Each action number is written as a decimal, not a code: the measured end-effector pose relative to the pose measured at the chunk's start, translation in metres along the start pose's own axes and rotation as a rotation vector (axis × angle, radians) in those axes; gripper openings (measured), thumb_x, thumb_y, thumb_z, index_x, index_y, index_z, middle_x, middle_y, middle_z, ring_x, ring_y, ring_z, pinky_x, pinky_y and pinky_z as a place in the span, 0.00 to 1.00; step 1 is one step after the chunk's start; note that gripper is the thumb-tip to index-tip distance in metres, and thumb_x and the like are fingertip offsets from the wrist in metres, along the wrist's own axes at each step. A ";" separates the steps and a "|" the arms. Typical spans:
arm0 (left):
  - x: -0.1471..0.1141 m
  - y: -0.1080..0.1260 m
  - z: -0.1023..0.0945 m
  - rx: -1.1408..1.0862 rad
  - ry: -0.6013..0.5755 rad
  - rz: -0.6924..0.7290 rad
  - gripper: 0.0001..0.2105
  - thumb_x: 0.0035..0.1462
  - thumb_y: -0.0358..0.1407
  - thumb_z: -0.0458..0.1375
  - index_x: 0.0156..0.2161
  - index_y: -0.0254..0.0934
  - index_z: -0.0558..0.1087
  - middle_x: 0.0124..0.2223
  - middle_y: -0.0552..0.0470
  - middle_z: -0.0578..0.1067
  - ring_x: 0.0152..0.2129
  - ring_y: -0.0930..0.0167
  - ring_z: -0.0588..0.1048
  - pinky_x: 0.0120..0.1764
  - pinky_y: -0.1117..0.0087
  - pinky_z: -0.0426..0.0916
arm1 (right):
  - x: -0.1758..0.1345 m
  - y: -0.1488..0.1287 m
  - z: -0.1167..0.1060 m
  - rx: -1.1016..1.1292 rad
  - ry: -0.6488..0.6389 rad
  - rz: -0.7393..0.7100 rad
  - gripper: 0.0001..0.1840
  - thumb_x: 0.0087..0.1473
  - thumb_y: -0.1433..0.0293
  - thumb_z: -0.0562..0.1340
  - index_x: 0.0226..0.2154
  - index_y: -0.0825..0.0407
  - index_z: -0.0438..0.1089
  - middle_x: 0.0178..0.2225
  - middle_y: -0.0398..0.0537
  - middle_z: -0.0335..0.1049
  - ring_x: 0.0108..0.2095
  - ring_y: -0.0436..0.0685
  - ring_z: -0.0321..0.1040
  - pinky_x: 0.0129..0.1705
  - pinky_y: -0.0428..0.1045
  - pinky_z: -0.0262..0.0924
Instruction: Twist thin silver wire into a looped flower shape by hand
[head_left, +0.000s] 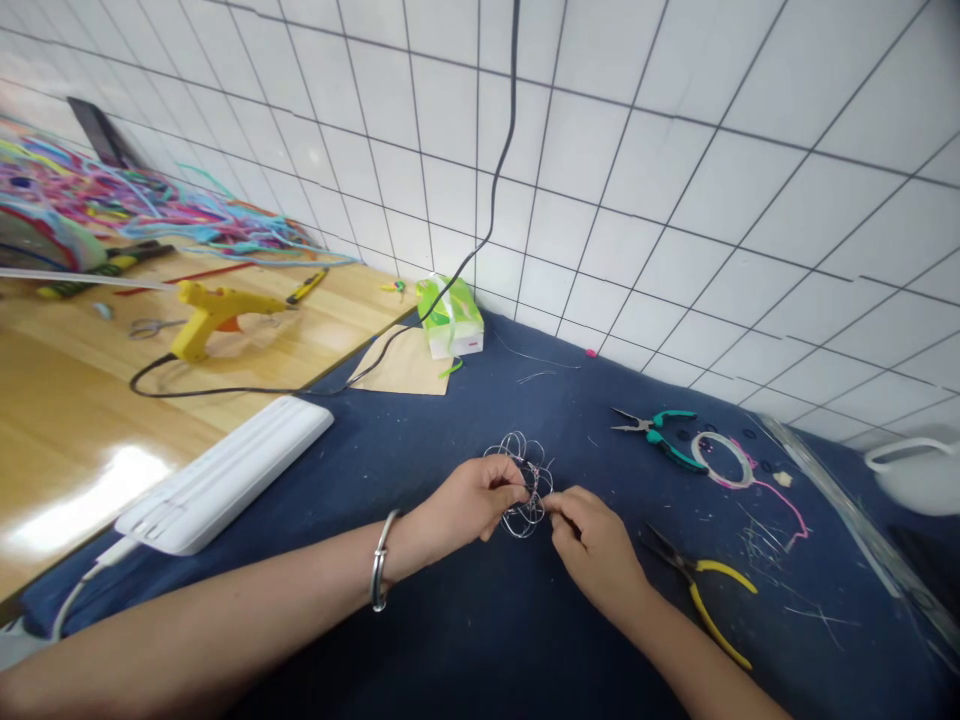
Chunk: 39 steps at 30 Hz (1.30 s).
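A flower-like piece of looped silver wire (pixel 523 522) is held above the dark blue cloth (pixel 420 630). My left hand (pixel 469 500), with a silver bangle (pixel 380 560) on the wrist, pinches the wire piece near its middle between thumb and forefinger. At its right side, my right hand (pixel 592 540) has its fingers curled, with the fingertips at the edge of the loops. Where those right fingertips meet the wire is too small to make out fully. Small dark bits show near the centre of the loops.
Teal-handled pliers (pixel 664 432), yellow-handled pliers (pixel 712 605), a white ring with pink cord (pixel 724 460) and wire offcuts lie right. A white power bank (pixel 225 475) and yellow glue gun (pixel 214 315) are left. A black cable (pixel 491 200) hangs past a green tissue pack (pixel 451 315).
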<state>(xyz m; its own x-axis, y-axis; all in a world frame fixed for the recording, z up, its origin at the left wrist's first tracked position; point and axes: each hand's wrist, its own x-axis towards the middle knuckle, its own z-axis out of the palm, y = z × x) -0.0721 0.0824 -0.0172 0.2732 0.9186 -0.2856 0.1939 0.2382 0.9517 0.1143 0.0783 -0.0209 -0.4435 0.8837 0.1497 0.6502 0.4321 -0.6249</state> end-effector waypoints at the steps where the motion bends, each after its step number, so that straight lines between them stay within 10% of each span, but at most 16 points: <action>1: 0.000 0.000 -0.001 0.070 0.001 0.024 0.07 0.53 0.38 0.52 0.31 0.36 0.65 0.16 0.62 0.60 0.10 0.80 0.57 0.14 0.80 0.52 | 0.000 -0.001 0.000 0.027 -0.001 0.013 0.15 0.50 0.79 0.52 0.37 0.50 0.69 0.30 0.45 0.67 0.35 0.53 0.64 0.37 0.47 0.59; 12: -0.004 0.011 -0.017 0.485 -0.099 0.306 0.06 0.49 0.27 0.51 0.27 0.35 0.69 0.25 0.55 0.69 0.23 0.76 0.67 0.26 0.77 0.59 | 0.000 -0.009 0.003 0.209 -0.013 0.080 0.15 0.48 0.77 0.54 0.38 0.49 0.68 0.29 0.43 0.69 0.30 0.51 0.65 0.33 0.46 0.60; 26: -0.021 0.021 -0.003 -0.496 -0.263 0.003 0.07 0.50 0.35 0.58 0.32 0.34 0.64 0.19 0.61 0.60 0.12 0.82 0.54 0.17 0.78 0.50 | -0.011 -0.042 -0.014 0.223 0.117 0.033 0.03 0.45 0.75 0.59 0.26 0.51 0.64 0.25 0.40 0.63 0.27 0.49 0.61 0.32 0.45 0.57; 39: -0.023 0.014 0.003 -0.562 -0.398 -0.007 0.07 0.50 0.33 0.59 0.32 0.32 0.66 0.28 0.54 0.70 0.12 0.83 0.61 0.18 0.78 0.52 | -0.025 -0.054 -0.019 0.327 0.250 0.054 0.04 0.50 0.74 0.57 0.26 0.52 0.65 0.23 0.39 0.63 0.24 0.47 0.59 0.29 0.43 0.56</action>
<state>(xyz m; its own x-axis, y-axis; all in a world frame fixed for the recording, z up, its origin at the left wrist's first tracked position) -0.0729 0.0639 0.0023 0.6197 0.7564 -0.2094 -0.2917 0.4697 0.8333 0.1022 0.0360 0.0240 -0.2241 0.9375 0.2662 0.4201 0.3394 -0.8416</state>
